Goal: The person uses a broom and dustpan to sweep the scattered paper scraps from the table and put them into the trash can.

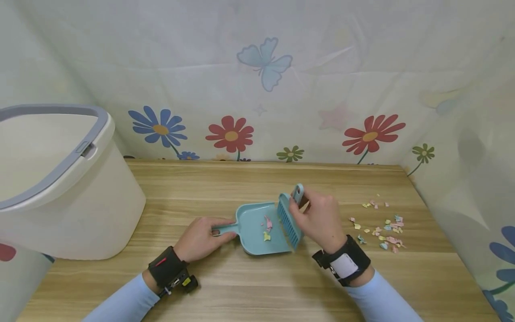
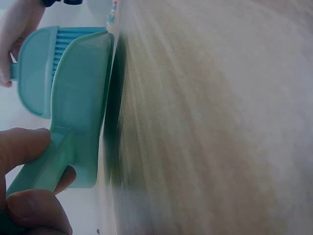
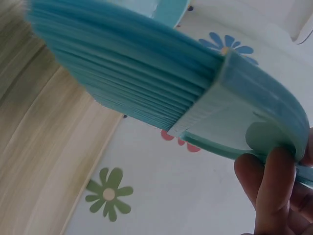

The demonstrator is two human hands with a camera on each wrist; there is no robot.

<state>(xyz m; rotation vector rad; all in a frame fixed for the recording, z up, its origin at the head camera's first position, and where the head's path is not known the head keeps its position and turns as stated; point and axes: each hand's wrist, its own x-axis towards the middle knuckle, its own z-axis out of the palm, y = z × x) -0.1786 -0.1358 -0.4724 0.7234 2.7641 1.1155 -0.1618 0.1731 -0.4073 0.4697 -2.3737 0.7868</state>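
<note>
My left hand (image 1: 200, 238) grips the handle of a light-blue dustpan (image 1: 251, 214), thumb on one side and fingers on the other. The pan faces right, and a few pink and yellow paper scraps (image 1: 268, 222) lie in it. In my right hand (image 1: 323, 218) is a matching small hand brush (image 1: 284, 219), pinched by its handle. Its bristles (image 3: 132, 58) point down at the dustpan's open front edge. From the left wrist view, the brush (image 2: 36, 73) stands just beyond the pan (image 2: 80, 98).
Many small pastel paper scraps (image 1: 390, 228) are scattered on the wooden table (image 1: 193, 188) to the right. A large white bin (image 1: 80, 192) with a grey rim stands at the left. A flower-printed curtain (image 1: 181, 80) hangs behind the table's back edge.
</note>
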